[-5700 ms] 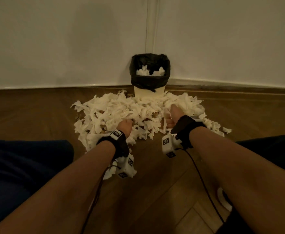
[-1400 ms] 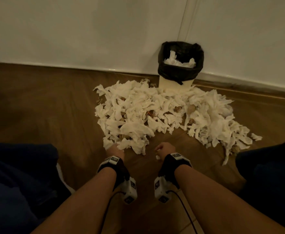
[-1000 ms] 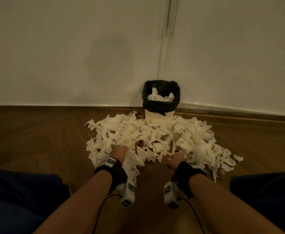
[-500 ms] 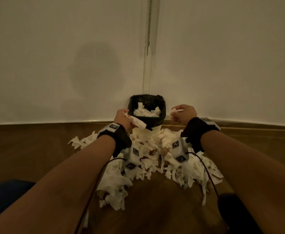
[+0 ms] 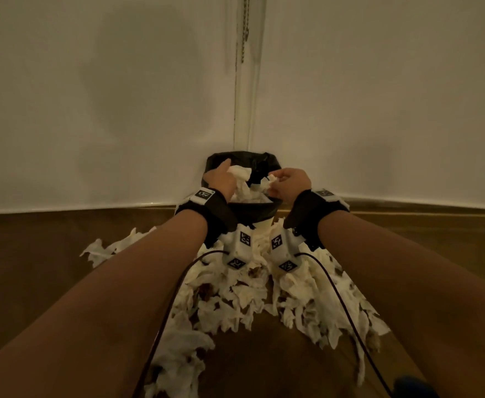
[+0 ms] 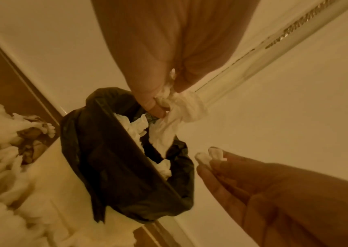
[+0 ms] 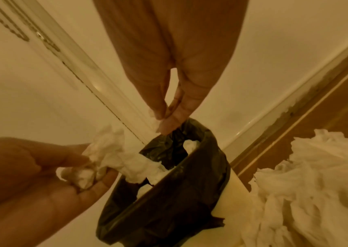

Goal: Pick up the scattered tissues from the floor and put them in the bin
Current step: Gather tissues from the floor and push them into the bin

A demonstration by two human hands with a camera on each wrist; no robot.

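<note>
A small bin (image 5: 252, 209) with a black liner stands in the wall corner, with white tissues inside it. A pile of torn white tissues (image 5: 235, 297) covers the floor in front of it. My left hand (image 5: 227, 173) is over the bin's left rim and grips a crumpled tissue (image 6: 181, 107) that hangs into the opening. My right hand (image 5: 275, 182) is over the right side of the bin (image 7: 169, 200) and pinches a small scrap of tissue (image 6: 211, 154) between its fingertips (image 7: 164, 117).
White walls meet behind the bin, with a vertical pipe and a bead chain (image 5: 244, 30) in the corner. A skirting board (image 5: 407, 202) runs along the wooden floor. Cables trail from both wrist cameras over the tissue pile (image 7: 306, 183).
Both hands have moved forward from beside the bin to over its opening, each still holding its tissue. The left hand's tissue now dangles into the bin.
</note>
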